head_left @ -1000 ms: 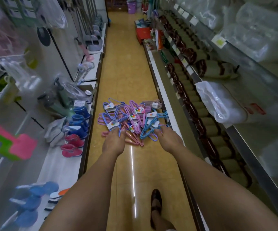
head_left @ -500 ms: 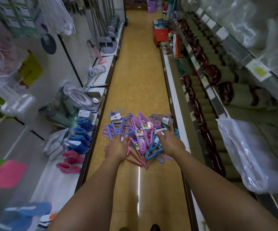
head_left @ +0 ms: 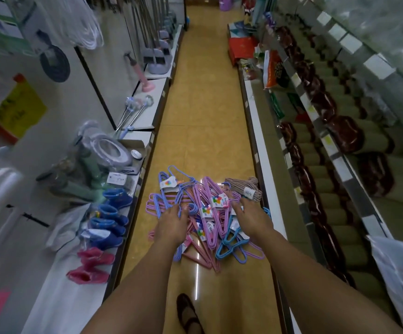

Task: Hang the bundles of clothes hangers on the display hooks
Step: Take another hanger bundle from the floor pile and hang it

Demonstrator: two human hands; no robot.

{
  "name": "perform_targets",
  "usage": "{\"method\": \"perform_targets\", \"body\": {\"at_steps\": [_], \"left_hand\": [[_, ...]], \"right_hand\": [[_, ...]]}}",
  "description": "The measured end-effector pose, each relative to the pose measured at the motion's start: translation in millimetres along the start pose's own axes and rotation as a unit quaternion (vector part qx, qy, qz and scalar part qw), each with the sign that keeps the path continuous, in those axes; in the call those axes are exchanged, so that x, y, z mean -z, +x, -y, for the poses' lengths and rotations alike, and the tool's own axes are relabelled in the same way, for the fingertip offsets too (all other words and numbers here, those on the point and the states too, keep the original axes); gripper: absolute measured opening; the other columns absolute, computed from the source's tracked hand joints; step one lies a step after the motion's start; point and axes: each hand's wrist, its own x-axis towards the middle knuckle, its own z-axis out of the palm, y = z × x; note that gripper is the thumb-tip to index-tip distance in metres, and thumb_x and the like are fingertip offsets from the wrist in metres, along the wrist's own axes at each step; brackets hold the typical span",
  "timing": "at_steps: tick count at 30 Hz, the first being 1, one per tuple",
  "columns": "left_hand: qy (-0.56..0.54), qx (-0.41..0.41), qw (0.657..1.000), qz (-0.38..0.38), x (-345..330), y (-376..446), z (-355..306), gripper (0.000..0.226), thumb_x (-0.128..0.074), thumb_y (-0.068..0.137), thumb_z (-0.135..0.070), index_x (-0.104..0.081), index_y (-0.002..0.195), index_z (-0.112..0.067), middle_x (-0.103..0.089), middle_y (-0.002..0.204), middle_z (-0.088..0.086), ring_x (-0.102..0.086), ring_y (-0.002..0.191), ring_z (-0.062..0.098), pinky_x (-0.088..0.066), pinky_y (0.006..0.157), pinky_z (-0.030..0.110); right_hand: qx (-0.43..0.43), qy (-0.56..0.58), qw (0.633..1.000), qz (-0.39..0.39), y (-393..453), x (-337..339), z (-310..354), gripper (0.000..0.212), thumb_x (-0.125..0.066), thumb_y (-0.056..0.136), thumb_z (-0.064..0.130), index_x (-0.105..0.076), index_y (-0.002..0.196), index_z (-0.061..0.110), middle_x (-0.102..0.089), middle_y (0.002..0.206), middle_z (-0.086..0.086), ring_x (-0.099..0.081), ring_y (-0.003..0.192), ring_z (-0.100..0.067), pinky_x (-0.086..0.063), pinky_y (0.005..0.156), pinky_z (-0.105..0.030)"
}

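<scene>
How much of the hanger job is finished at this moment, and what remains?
Nothing looks hung yet: the bundles of hangers lie in a heap on the aisle floor. In hand: the left hand and right hand are down on the heap, fingers among the hangers; whether either grips a bundle cannot be told. Left: lifting every bundle, the beige one too, onto display hooks, which are not clearly visible here.

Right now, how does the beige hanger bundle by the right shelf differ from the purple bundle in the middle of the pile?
The beige bundle is pale tan; the purple bundle is lilac-pink. The beige bundle lies at the pile's far right edge against the shelf base, just past the right hand; the purple bundle lies mid-pile between both hands. The beige bundle's tag is plain white; the purple bundle's shows a multicoloured print. Both lie flat on the floor, unhung.
</scene>
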Motion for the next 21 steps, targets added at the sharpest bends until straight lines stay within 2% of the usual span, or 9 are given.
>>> {"method": "perform_targets", "body": {"at_steps": [5,10,17,21], "left_hand": [[0.006,0.014,1.000,0.017,1,56,14,0.059,-0.028,0.099,-0.049,-0.033,0.146,-0.014,-0.037,0.150,0.009,-0.035,0.137,0.027,-0.032,0.111,0.043],[0.005,0.023,0.998,0.050,-26,98,28,0.056,-0.030,0.100,-0.047,-0.036,0.145,-0.014,-0.040,0.148,0.009,-0.038,0.135,0.027,-0.035,0.108,0.042],[0.002,0.020,0.996,0.090,-117,167,49,0.053,-0.032,0.102,-0.043,-0.034,0.146,-0.013,-0.039,0.148,0.009,-0.039,0.134,0.028,-0.035,0.105,0.039],[0.002,0.010,0.994,0.109,-190,214,79,0.057,-0.030,0.100,-0.047,-0.035,0.146,-0.013,-0.042,0.146,0.010,-0.041,0.132,0.029,-0.037,0.106,0.044]], "right_hand": [[-0.008,-0.010,1.000,0.010,49,-10,23,0.058,-0.023,0.101,0.051,-0.033,0.146,0.015,-0.041,0.146,-0.010,-0.042,0.130,-0.029,-0.039,0.098,-0.042],[-0.024,-0.004,0.999,0.026,92,-37,12,0.059,-0.022,0.098,0.056,-0.042,0.139,0.018,-0.051,0.137,-0.009,-0.050,0.122,-0.028,-0.042,0.098,-0.046],[-0.038,-0.023,0.998,0.040,169,-89,-43,0.059,-0.023,0.100,0.052,-0.035,0.145,0.017,-0.044,0.144,-0.010,-0.044,0.129,-0.029,-0.038,0.104,-0.045],[-0.054,-0.029,0.997,0.055,221,-139,-86,0.058,-0.024,0.100,0.051,-0.031,0.147,0.017,-0.043,0.145,-0.011,-0.043,0.130,-0.031,-0.036,0.105,-0.045]]}}
